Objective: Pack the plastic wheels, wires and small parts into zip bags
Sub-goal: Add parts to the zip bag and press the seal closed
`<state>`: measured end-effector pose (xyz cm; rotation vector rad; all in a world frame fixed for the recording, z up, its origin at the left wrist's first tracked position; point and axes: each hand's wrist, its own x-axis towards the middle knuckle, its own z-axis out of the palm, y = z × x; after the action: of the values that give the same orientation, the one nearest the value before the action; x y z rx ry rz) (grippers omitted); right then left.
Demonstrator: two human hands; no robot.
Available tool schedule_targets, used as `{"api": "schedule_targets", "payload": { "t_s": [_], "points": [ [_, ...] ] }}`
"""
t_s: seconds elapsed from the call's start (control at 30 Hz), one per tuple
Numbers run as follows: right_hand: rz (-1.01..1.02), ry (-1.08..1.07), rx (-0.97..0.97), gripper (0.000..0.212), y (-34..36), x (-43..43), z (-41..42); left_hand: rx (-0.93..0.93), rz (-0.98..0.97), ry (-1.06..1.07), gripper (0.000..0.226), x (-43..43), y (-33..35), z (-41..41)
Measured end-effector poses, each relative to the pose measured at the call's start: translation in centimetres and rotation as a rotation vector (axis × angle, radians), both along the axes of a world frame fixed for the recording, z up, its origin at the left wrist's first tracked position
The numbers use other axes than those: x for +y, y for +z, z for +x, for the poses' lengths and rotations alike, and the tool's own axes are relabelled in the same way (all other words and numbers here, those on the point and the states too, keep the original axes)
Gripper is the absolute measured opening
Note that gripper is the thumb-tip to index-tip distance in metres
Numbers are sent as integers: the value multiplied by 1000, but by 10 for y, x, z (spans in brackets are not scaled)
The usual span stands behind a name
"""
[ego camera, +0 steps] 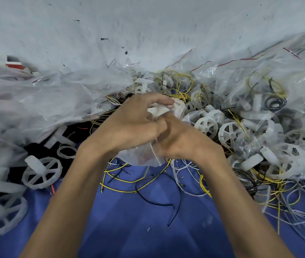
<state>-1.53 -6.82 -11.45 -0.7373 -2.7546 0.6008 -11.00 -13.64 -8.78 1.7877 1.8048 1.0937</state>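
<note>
From the head camera, we see both hands meeting over the middle of the heap. Our left hand (133,123) is curled round a white plastic part (158,110), pinching it between forefinger and thumb. Our right hand (183,140) is closed on the zip bag (144,155), which hangs crumpled between and below the two wrists. Most of the right fingers are hidden behind the left hand, so we cannot tell exactly where they hold the film.

We judge that the part is being fed into the bag's mouth. To do it well, we should keep the mouth pulled wide with the right hand and slide the part in narrow end first, since thin film catches on spokes and edges. The bag should hang free so the part drops to the bottom.

The loose wheels (206,125) lie just right of our hands. The yellow wires (121,180) and a black wire (159,198) lie on the blue cloth (148,229) just below the hands. We should coil the wires before bagging them, or they will tangle with others. The clear plastic sheeting (45,94) crowds in from the left, so we must keep it clear of the zip.
</note>
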Motion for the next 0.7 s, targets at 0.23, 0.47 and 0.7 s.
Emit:
{"api": "schedule_targets", "payload": {
  "t_s": [0.23, 0.47, 0.7],
  "points": [
    [-44, 94, -64, 36, -11, -2, -6, -9, 23, 18, 59, -4, 4, 3],
    [-317, 274, 47, 6, 1, 7, 5, 219, -23, 228, 61, -1, 2, -9],
    [6, -485, 443, 36, -42, 94, 39, 334, -62, 283, 48, 5, -4, -23]
  ]
}}
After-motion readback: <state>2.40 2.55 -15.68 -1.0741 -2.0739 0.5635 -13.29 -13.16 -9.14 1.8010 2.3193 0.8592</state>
